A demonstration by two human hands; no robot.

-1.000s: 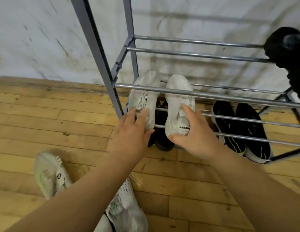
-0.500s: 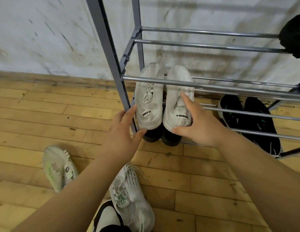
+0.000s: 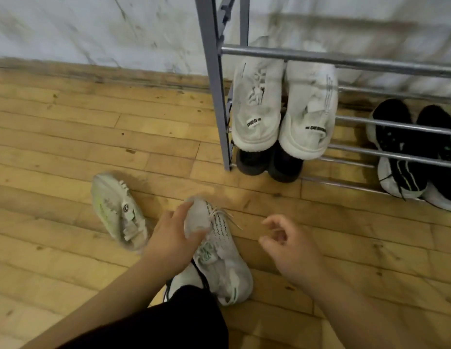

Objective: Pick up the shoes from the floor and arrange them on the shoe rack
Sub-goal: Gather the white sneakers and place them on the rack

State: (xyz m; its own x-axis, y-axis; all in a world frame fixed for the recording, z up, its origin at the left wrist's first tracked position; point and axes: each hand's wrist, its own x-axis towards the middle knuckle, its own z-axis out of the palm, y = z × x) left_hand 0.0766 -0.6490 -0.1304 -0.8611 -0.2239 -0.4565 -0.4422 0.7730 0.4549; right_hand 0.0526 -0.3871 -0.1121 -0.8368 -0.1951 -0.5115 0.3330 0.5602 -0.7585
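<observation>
A white knit sneaker (image 3: 219, 253) lies on the wooden floor in front of me. My left hand (image 3: 174, 235) grips its toe, fingers wrapped over the tip and thumb hidden. My right hand (image 3: 287, 245) hovers just right of that sneaker, loosely curled and holding nothing. A pale sneaker with lime-green marks (image 3: 118, 212) lies on the floor further left. The grey metal shoe rack (image 3: 214, 84) stands against the wall. A white pair (image 3: 282, 107) sits on a middle shelf at its left end.
Two dark shoes (image 3: 269, 162) sit under the white pair. A black-and-white pair (image 3: 415, 152) sits at the right, on the rack's low bars. A black trouser leg (image 3: 184, 313) covers another white shoe (image 3: 184, 278) at the bottom. The stained wall runs behind.
Both hands have left the white pair on the rack and come down toward the floor. My left hand now holds the knit sneaker's toe. The view has tilted down.
</observation>
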